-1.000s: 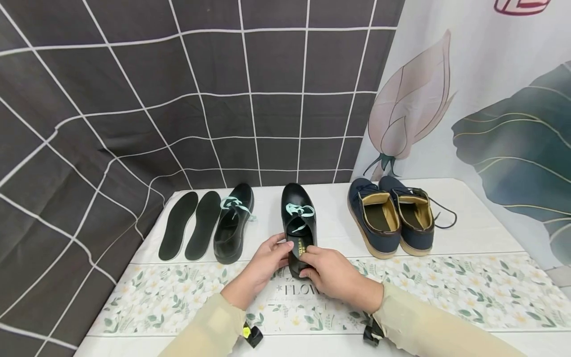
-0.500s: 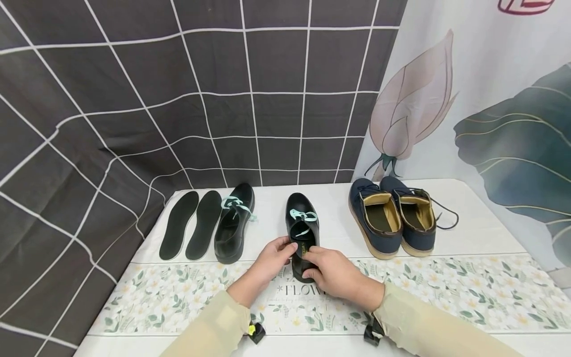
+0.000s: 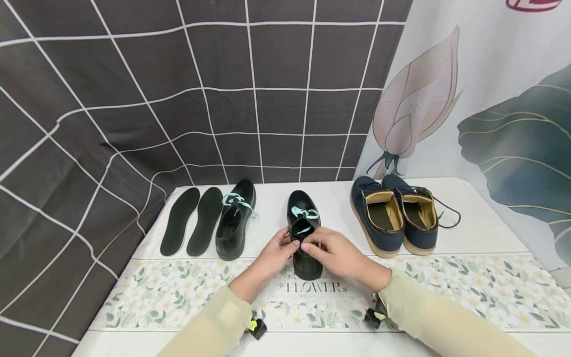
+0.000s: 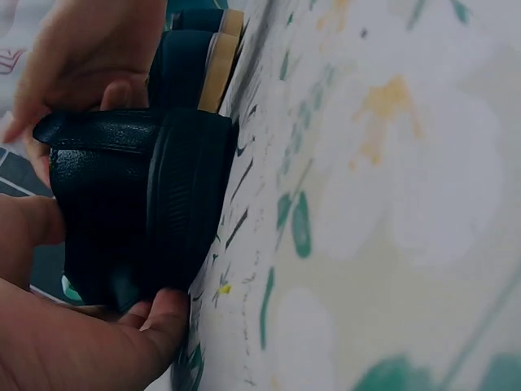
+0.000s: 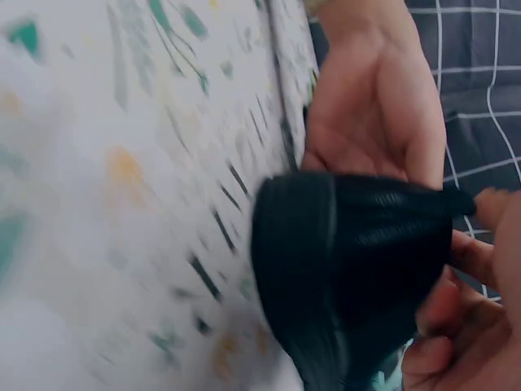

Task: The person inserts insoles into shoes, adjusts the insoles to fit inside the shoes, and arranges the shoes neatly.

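Observation:
A black leather lace-up shoe (image 3: 308,267) with mint-green laces stands mid-table, its heel toward me. My left hand (image 3: 275,250) grips its left side, the thumb at the opening and the fingers outside, as the left wrist view shows. Over the right of the opening is my right hand (image 3: 336,253), fingers bent and thumb near the left thumb. Its fingertips are close to the collar in the right wrist view; whether they pinch anything is unclear. The hands hide part of the inside. Further left stands a matching black shoe (image 3: 233,235).
Two flat dark insoles, one outer (image 3: 179,223) and one inner (image 3: 205,222), lie at the far left. On the right stand two navy shoes, one left (image 3: 379,218) and one right (image 3: 415,218), a lace trailing. A dark grid curtain (image 3: 281,109) hangs behind the table.
The held shoe has come slightly toward me. My right hand has shifted off the heel, forward over the opening, uncovering the heel; the gold lettering inside is now out of sight. My left hand keeps its hold.

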The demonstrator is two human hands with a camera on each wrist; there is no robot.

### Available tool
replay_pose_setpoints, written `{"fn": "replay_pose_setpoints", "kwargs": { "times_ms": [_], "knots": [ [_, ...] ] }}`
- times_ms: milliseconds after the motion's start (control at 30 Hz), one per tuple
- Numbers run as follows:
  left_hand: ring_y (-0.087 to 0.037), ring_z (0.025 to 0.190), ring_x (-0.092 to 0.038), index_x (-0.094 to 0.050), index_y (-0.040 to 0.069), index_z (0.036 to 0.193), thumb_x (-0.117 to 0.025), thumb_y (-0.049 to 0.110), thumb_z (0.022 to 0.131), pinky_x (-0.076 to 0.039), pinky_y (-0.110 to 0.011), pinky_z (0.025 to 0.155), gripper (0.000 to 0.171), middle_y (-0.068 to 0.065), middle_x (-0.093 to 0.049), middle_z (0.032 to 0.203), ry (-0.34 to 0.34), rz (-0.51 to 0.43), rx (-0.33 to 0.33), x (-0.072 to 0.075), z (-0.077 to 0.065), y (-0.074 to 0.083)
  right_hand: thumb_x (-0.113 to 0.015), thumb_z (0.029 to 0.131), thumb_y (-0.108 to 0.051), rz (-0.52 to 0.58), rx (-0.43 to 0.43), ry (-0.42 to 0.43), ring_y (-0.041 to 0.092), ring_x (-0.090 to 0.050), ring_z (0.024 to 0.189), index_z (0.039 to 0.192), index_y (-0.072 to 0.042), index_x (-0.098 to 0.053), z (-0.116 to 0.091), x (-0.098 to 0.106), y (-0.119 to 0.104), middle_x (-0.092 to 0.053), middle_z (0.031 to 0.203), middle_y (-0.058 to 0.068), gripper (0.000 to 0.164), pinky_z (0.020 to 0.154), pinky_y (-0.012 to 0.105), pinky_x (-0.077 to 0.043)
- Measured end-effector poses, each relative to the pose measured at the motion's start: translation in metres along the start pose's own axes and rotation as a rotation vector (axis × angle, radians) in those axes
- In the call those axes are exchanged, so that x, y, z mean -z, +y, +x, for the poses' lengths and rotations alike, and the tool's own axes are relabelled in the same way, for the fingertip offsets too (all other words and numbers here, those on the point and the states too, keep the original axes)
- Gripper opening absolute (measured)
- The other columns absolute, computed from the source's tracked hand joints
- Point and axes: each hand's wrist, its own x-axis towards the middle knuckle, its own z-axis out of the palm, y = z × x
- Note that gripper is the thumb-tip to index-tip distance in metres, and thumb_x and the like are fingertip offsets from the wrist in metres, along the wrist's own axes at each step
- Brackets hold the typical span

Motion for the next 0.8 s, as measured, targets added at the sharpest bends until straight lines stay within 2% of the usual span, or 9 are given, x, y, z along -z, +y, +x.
{"fn": "replay_pose_setpoints", "kwargs": {
  "times_ms": [100,233,433,500,667,800],
  "knots": [
    [-0.035,0.134,-0.049,-0.021,0.003,0.158,-0.054,0.025,0.104,-0.041,-0.05,0.11,0.067,-0.023,-0.045,0.146,-0.016,-0.032,0.022,0.001,-0.001,-0.001,-0.069,0.096,-0.029,-0.165,0.017,0.064,0.004,-0.047,0.065,0.097,-0.022,-0.075,0.009,0.002,0.003,-0.056,0.09,-0.01,0.01,0.058,0.022,-0.042],
    [-0.036,0.138,-0.045,-0.018,0.004,0.159,-0.053,0.026,0.104,-0.036,-0.052,0.114,0.069,-0.024,-0.042,0.149,-0.033,-0.065,0.038,0.001,-0.001,-0.004,-0.075,0.091,-0.028,-0.387,0.024,0.05,0.005,-0.044,0.061,0.095,-0.022,-0.076,0.021,0.002,0.002,-0.05,0.089,-0.005,0.007,0.054,0.023,-0.038],
    [-0.036,0.141,-0.042,-0.018,0.007,0.16,-0.053,0.027,0.105,-0.032,-0.055,0.116,0.068,-0.021,-0.041,0.15,-0.028,-0.071,0.045,0.0,-0.002,-0.004,-0.079,0.087,-0.035,-0.504,-0.045,-0.078,0.01,-0.048,0.062,0.107,-0.017,-0.078,0.042,-0.003,-0.001,-0.047,0.091,0.0,0.027,0.055,0.029,-0.045],
    [-0.035,0.14,-0.043,-0.019,0.007,0.16,-0.052,0.026,0.105,-0.032,-0.054,0.116,0.067,-0.021,-0.041,0.15,-0.025,-0.072,0.045,0.0,-0.002,-0.004,-0.08,0.086,-0.035,-0.54,-0.051,-0.109,0.012,-0.051,0.062,0.107,-0.016,-0.078,0.047,-0.004,-0.003,-0.048,0.091,0.001,0.029,0.056,0.032,-0.049],
    [-0.034,0.138,-0.046,-0.02,0.007,0.159,-0.053,0.025,0.104,-0.034,-0.05,0.115,0.066,-0.021,-0.042,0.148,-0.028,-0.077,0.035,0.001,-0.002,-0.004,-0.082,0.083,-0.033,-0.628,-0.025,-0.084,0.018,-0.06,0.064,0.091,-0.015,-0.077,0.054,-0.008,-0.003,-0.054,0.087,0.005,0.021,0.058,0.038,-0.056],
    [-0.034,0.137,-0.046,-0.021,0.005,0.159,-0.053,0.023,0.104,-0.034,-0.05,0.114,0.066,-0.022,-0.043,0.147,-0.044,-0.088,0.019,0.002,-0.002,-0.004,-0.081,0.081,-0.036,-0.729,0.025,-0.063,0.022,-0.064,0.067,0.086,-0.014,-0.074,0.056,-0.009,-0.003,-0.06,0.086,0.006,0.024,0.058,0.041,-0.056]
  ]
}}
